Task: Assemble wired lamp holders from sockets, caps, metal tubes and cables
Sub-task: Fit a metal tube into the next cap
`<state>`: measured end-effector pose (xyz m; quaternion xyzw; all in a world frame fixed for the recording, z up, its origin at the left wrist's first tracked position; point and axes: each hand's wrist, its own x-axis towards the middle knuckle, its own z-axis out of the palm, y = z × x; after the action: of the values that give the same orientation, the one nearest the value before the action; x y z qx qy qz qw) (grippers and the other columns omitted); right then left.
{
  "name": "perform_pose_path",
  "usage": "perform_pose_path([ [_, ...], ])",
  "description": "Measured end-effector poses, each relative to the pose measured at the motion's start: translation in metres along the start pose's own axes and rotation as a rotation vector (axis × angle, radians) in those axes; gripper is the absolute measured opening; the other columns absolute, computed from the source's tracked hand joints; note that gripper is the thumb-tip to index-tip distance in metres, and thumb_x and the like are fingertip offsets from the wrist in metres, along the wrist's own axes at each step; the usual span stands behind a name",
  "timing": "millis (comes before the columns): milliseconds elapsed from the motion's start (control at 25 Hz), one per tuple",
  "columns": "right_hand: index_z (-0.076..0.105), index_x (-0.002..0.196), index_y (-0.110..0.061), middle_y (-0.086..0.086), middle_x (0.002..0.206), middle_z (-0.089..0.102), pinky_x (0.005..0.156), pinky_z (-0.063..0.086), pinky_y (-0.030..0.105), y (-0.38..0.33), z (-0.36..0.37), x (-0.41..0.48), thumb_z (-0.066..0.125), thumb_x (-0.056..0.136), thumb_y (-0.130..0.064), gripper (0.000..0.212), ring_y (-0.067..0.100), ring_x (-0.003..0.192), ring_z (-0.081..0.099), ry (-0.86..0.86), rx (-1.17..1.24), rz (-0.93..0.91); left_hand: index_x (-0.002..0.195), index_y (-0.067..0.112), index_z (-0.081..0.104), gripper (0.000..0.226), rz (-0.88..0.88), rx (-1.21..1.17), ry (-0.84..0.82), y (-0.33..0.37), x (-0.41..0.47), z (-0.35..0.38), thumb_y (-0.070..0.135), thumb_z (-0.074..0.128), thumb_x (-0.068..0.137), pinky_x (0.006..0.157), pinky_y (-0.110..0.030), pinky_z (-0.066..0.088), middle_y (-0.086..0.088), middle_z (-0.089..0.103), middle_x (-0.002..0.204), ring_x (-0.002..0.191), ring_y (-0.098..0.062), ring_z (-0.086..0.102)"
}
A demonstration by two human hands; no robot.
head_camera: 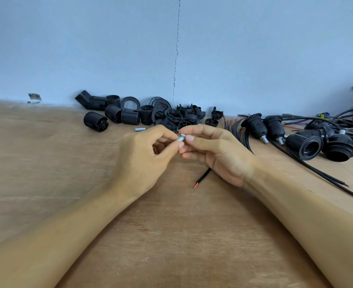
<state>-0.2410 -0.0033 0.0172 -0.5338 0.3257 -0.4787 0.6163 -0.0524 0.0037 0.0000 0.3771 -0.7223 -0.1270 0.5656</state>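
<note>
Observed from beside the desk (47, 163). The left hand (144, 154) and right hand (215, 150) meet above the middle of the desk, raised just off the wood. Between them is a short threaded metal tube (180, 139), lying roughly level.

Grip, left: thumb and forefinger clamped on the tube's near end, apparently to steady it. Grip, right: thumb and forefinger closed on the far end, the other fingers curled beneath. This is probably the working side, turning the tube or feeding something into it.

A black cable (202, 177) comes out from under the right palm, and its red-tipped end rests on the desk. It cannot be told whether the cable already passes through the tube, because the fingers cover the bore.

Stock is laid out by kind along the wall (254, 48). Ribbed sockets (113, 113) are on the left with flat rings (130, 103) behind them, and domed caps (189, 114) are in the centre. A spare tube (140, 129) lies just beside the left hand. Loose cables (237, 129) fan out to the right of the hands. Finished holders (308, 140) are heaped further right with their wires trailing.

Judgement: parts appear to feed in from the left and finished work to go out on the right. The present step appears to be an early one, joining tube and cable before a cap is fitted.

Risk: the tube is small and could slip.
</note>
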Motion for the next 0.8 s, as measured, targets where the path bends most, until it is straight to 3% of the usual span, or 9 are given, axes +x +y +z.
perform_pose_path([
  [320, 0.070, 0.106, -0.007, 0.015, 0.093, 0.075, 0.080, 0.060, 0.029, -0.001, 0.001, -0.001, 0.069, 0.085, -0.011, 0.021, 0.021, 0.086, 0.074, 0.005, -0.022, 0.006, 0.088, 0.014, 0.080, 0.008, 0.009, -0.033, 0.002, -0.002, -0.001, 0.001, 0.011, 0.084, 0.083, 0.063, -0.010, 0.049, 0.018, 0.073, 0.076, 0.070, -0.003, 0.068],
  [560, 0.073, 0.099, -0.007, 0.015, 0.089, 0.074, 0.072, 0.059, 0.025, -0.003, 0.002, -0.003, 0.073, 0.082, -0.018, 0.020, 0.019, 0.076, 0.072, 0.034, -0.106, 0.013, 0.085, 0.020, 0.079, 0.005, 0.086, 0.016, -0.012, -0.008, 0.000, 0.000, 0.018, 0.083, 0.083, 0.059, -0.031, 0.052, 0.008, 0.072, 0.070, 0.065, -0.015, 0.067],
  [800, 0.072, 0.103, -0.005, 0.017, 0.095, 0.075, 0.080, 0.060, 0.027, -0.004, 0.001, -0.003, 0.071, 0.082, -0.011, 0.023, 0.022, 0.084, 0.074, 0.022, -0.106, -0.020, 0.093, 0.024, 0.081, 0.010, 0.069, 0.001, -0.032, -0.010, 0.002, -0.001, 0.016, 0.081, 0.087, 0.063, -0.023, 0.055, 0.018, 0.075, 0.081, 0.074, -0.005, 0.071],
])
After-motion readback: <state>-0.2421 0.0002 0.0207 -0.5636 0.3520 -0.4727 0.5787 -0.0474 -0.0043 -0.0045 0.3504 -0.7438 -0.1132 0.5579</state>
